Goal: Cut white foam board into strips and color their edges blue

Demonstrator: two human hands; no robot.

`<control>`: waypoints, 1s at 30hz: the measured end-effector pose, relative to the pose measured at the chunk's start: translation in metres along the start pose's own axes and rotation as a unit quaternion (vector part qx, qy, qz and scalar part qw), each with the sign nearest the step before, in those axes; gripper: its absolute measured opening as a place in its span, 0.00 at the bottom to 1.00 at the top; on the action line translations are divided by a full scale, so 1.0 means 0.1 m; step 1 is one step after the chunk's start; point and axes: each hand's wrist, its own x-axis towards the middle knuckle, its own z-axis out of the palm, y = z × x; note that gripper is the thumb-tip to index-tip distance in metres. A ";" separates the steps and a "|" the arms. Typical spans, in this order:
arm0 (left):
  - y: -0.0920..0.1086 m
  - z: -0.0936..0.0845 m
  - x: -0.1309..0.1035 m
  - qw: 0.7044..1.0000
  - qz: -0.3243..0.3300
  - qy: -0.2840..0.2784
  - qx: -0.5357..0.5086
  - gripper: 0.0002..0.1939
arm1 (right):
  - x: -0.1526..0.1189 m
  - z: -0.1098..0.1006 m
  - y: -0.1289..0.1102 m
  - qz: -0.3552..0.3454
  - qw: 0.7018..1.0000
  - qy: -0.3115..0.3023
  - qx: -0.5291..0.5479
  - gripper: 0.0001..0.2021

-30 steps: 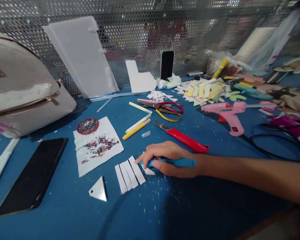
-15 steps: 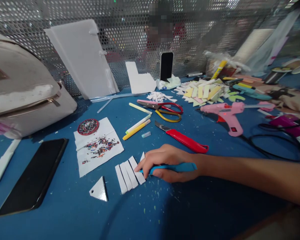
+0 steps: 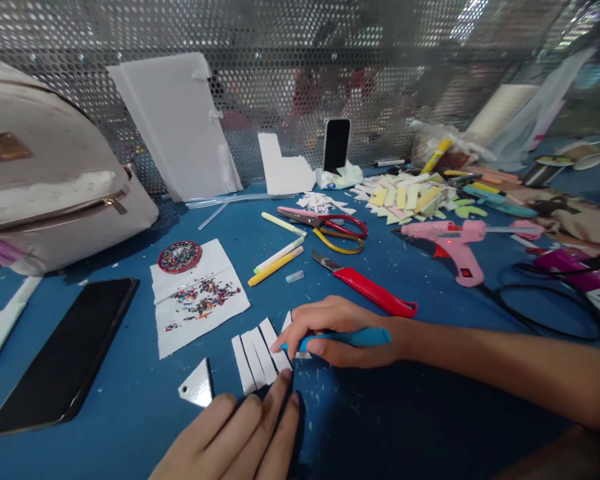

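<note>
My right hand (image 3: 337, 331) is closed around a slim blue tool (image 3: 365, 337), its narrow end pointing left; the tip is mostly hidden by the fingers, so its exact kind is unclear. The index finger rests by the rightmost of several white strips (image 3: 250, 360) laid side by side. Reaching in from the bottom edge, my left hand (image 3: 240, 433) has its fingers stretched out, and a fingertip touches the lower end of that right strip. A small white piece (image 3: 287, 321) pokes out behind the right fingers. To the left lies a white triangular piece with a hole (image 3: 198, 385).
Behind lie a red utility knife (image 3: 367, 287), scissors (image 3: 330, 227) and yellow sticks (image 3: 276, 266). A pink glue gun (image 3: 453, 243) with a cable is at right. Paper with colourful bits (image 3: 167, 340), a dark phone (image 3: 63, 360) and a backpack (image 3: 55, 200) occupy the left.
My left hand has come in from the bottom, and its fingertip now touches the right strip. The right hand stays nearly in place with the blue tool; the view has shifted slightly.
</note>
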 end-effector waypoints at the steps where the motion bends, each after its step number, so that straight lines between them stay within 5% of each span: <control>1: -0.01 0.01 0.03 1.000 -0.012 0.004 -0.006 0.20 | 0.01 0.00 0.01 -0.001 1.000 -0.002 0.000 0.15; 5: 0.00 0.06 0.02 0.999 -0.037 0.016 -0.024 0.20 | 0.07 0.03 0.01 -0.002 0.999 0.003 -0.042 0.14; 10: 0.02 0.07 0.01 0.998 -0.054 0.026 -0.037 0.19 | 0.09 0.06 0.00 0.074 0.982 0.112 -0.136 0.11; 15: 0.01 0.09 0.03 0.997 -0.045 0.046 -0.031 0.20 | 0.06 0.06 0.02 -0.018 0.993 0.066 -0.095 0.12; 21: 0.05 0.09 0.00 0.997 -0.061 0.027 -0.035 0.20 | 0.11 0.10 -0.01 0.119 0.968 0.170 -0.140 0.10; 30: 0.04 0.00 0.01 0.998 -0.058 0.021 -0.024 0.18 | 0.09 0.11 0.02 0.153 0.975 0.146 -0.075 0.09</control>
